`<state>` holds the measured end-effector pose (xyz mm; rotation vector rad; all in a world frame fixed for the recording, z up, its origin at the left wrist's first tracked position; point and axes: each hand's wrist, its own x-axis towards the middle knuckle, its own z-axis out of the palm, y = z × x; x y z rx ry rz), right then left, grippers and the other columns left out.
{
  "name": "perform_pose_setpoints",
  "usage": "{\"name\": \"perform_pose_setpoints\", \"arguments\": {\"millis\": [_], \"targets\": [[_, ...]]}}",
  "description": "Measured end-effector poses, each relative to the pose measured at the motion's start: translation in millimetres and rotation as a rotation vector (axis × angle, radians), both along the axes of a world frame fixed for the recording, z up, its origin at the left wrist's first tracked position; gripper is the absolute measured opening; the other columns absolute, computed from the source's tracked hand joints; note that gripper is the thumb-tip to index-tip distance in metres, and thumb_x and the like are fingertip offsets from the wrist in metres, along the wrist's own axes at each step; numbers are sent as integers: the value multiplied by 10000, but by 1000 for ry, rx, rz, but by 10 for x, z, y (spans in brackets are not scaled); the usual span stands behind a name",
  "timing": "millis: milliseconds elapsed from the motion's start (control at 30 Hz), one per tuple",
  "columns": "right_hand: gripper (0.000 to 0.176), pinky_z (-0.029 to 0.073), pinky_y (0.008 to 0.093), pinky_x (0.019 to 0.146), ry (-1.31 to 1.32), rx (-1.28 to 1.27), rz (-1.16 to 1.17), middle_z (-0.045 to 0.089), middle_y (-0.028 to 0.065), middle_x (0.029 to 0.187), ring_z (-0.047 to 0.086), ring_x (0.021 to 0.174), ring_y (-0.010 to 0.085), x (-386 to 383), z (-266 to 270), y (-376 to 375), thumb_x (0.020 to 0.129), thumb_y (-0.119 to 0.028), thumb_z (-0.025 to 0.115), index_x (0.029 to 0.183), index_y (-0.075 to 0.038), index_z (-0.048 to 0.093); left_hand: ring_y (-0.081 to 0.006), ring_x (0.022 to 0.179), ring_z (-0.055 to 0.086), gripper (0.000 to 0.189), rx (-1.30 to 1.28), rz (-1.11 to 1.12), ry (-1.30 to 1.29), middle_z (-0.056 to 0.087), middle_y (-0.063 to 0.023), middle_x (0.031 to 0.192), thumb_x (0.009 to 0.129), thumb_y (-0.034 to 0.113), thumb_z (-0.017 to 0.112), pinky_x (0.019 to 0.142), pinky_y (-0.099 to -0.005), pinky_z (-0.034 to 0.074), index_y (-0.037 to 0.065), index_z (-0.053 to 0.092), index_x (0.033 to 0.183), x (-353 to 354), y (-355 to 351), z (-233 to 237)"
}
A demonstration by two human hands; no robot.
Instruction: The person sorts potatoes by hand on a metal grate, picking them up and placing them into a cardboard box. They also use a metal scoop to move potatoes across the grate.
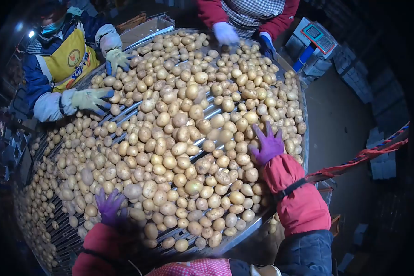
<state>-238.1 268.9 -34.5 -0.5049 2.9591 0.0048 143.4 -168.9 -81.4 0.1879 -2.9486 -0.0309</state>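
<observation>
Potatoes [169, 162], round and pale brown, cover most of a slatted metal sorting table [212, 110]. My right hand [268, 146], in a purple glove, rests on potatoes at the right side with its fingers spread. Nearer to me on the left, my left hand [108, 206], gloved the same way, lies against potatoes with its fingers apart. Neither hand is closed round a potato. Beside my left hand lies a larger, duller potato [133, 191]. One potato with a greenish tint [193, 186] sits between my two hands.
A co-worker in a yellow apron [69, 62] reaches over the potatoes from the left. Another person in a checked apron [250, 16] works at the far side. A scale display [318, 37] stands back right. A red-wrapped cord [359, 161] stretches right from my sleeve.
</observation>
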Motion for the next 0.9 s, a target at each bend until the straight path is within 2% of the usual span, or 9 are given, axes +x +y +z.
{"name": "perform_pose_setpoints", "arguments": {"millis": [200,300,433,467,533,633,667,767,900], "targets": [[625,326,569,1115,12,9,24,152,45,1611,212,1389,538,-766,-247,-304,887,-433,589,1455,-440,328,-492,1255,439,293,-126,63,-54,620,-39,1214,761,401,673,1024,-733,245,218,691,989,-45,22,-156],[689,209,574,1159,-150,111,-17,139,126,1606,235,1415,472,-1037,-169,-538,849,-344,648,1459,-416,335,-501,1204,468,270,-185,60,41,635,-45,1143,731,365,692,967,-739,299,228,685,963,-116,-12,-164],[583,202,611,1132,72,-263,-107,272,143,1565,301,1421,367,-1463,-583,-449,889,-376,612,1433,-386,402,-499,1184,483,278,-165,67,57,640,-40,1148,711,331,710,943,-723,332,244,682,973,-62,18,-81],[594,259,588,1114,209,-223,-117,259,148,1570,315,1417,345,-1529,-731,-363,888,-412,594,1444,-380,389,-497,1188,480,281,-140,70,32,639,-41,1153,713,330,709,948,-719,329,241,682,978,-69,33,-35],[542,395,537,1021,247,-6,-427,399,134,1491,442,1322,341,-1101,-108,-725,865,-406,602,1387,-330,477,-492,1196,473,287,-79,81,-24,635,-43,1161,718,329,709,957,-710,325,235,680,988,-98,86,76],[455,475,511,889,265,3,-157,597,105,1265,583,1135,328,-1272,-48,-904,828,-381,626,1263,-257,576,-486,1208,464,296,7,99,-86,630,-45,1173,726,327,707,971,-698,318,226,678,1002,-148,181,227],[335,494,496,801,283,-65,-11,671,77,1041,636,960,331,-1310,-97,-1039,802,-351,641,1104,-205,632,-483,1213,460,299,26,100,-106,628,-46,1177,728,326,707,976,-694,316,223,678,1007,-165,208,281],[246,514,441,770,313,-305,218,675,119,940,656,930,303,-1548,-580,-1419,826,-300,616,1017,-145,618,-477,1225,451,308,63,109,-168,623,-49,1189,735,324,706,990,-681,310,214,676,1021,-203,285,427],[245,515,436,761,83,-88,223,674,123,927,658,914,305,-1655,-665,-1856,824,-294,614,1017,-143,617,-468,1241,438,320,114,123,-204,616,-52,1206,745,322,704,1008,-664,301,202,673,1040,-238,290,499]]}}
